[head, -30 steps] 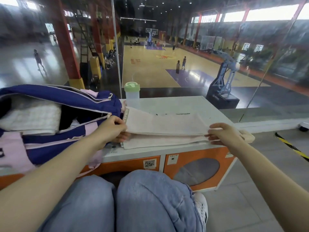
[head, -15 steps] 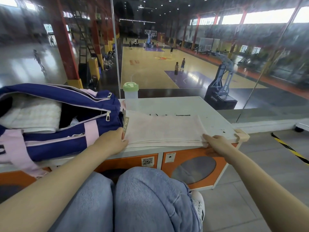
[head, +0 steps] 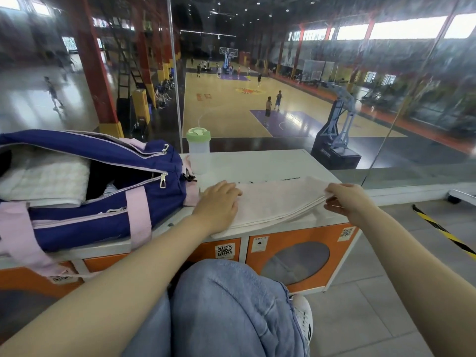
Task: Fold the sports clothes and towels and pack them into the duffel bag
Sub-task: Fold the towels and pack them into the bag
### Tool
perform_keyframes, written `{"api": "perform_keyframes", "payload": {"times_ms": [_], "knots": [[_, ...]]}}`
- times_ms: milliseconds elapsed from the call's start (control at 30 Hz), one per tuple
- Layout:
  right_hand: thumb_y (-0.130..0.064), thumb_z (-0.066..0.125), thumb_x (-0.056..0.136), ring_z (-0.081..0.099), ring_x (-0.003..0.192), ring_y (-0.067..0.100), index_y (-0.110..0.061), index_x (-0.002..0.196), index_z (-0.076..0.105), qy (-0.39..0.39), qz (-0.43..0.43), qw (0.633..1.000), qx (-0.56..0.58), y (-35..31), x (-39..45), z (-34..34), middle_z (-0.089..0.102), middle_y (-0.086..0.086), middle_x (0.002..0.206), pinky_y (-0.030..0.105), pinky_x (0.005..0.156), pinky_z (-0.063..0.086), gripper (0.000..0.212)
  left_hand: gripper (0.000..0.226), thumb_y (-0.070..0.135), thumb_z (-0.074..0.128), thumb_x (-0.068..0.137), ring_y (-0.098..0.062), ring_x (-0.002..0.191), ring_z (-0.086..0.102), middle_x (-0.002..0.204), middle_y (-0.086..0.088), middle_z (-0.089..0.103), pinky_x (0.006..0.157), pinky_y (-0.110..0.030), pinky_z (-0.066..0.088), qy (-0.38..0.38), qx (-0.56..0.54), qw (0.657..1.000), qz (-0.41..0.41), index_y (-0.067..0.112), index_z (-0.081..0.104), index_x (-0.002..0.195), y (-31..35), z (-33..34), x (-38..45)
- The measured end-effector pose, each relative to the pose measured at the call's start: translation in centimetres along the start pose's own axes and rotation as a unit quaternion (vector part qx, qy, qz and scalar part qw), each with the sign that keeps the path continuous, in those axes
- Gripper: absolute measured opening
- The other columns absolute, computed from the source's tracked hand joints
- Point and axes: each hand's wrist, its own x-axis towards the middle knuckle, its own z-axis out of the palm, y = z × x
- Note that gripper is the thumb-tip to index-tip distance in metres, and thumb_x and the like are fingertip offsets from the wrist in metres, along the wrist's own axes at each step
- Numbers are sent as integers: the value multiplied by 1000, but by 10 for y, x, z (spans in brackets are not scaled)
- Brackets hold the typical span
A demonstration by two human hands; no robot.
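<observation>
I am folding a pale towel that lies along the front edge of the white cabinet top, just right of the open navy duffel bag, which already holds a white folded towel. My left hand lies flat, fingers straight and together, pinning the towel's left end; my right hand pinches its lifted right end. Next, I judge, that end must cross leftward.
</observation>
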Motion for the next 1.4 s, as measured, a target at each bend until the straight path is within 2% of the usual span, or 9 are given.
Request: {"api": "perform_keyframes", "payload": {"times_ms": [200,433,533,700,867,1033,1133,1233,1400], "knots": [[-10,55,94,65,99,29,-4,115,58,65,-57,995,47,-5,7,-4,62,15,110,32,73,59,22,62,55,16,100,-26,151,-3,165,-1,0,121,-48,-3,-111,33,991,-62,30,10,156,13,34,16],[-19,53,90,58,93,24,-18,106,58,123,-217,968,0,-39,-7,31,56,-4,90,35,81,55,17,52,44,26,104,-15,150,9,162,3,20,122,-37,-1,-33,-162,984,-73,26,26,153,3,22,8],[-21,54,88,52,75,10,-18,100,57,108,-332,935,-65,-57,-27,55,54,-9,82,28,72,47,13,42,34,29,106,-15,140,33,147,6,42,118,-38,23,74,-357,916,-170,25,41,145,-6,4,5],[-14,57,85,48,62,0,-24,97,52,-23,-465,862,-201,-60,-77,112,55,-13,79,14,56,37,16,24,37,39,100,-11,83,54,105,0,58,76,-30,43,92,-645,673,-350,23,57,106,-17,-16,7],[-19,53,81,53,83,21,-15,103,58,-181,-547,721,-385,-11,-98,160,61,5,91,42,74,49,23,44,36,35,101,-30,88,62,147,-22,44,95,-34,46,94,-705,594,-377,13,51,135,-26,-22,0],[-14,58,78,50,86,26,-6,102,57,-250,-600,603,-462,32,-94,174,57,11,91,42,68,48,26,12,18,44,98,-13,58,56,74,-5,52,53,-23,50,70,-693,618,-364,14,54,102,-26,-23,-4],[-24,56,85,49,88,19,-13,110,54,-278,-559,659,-420,28,-93,175,58,5,94,40,73,48,27,12,25,55,91,-13,54,47,69,-3,44,53,-26,42,25,-649,681,-339,17,51,84,-28,-15,-3],[-32,49,97,56,81,14,-23,113,53,-315,-468,762,-318,12,-97,165,63,-4,90,32,74,48,19,62,51,70,70,-17,81,59,92,-3,60,82,-34,49,6,-623,709,-329,18,48,118,-30,-6,-3],[-15,49,95,56,97,19,-19,121,49,-35,-349,896,-273,5,-64,138,59,1,106,33,84,46,27,105,64,77,59,-28,122,54,143,-6,48,100,-41,47,28,-581,734,-352,25,32,145,-29,-4,-1]]}}
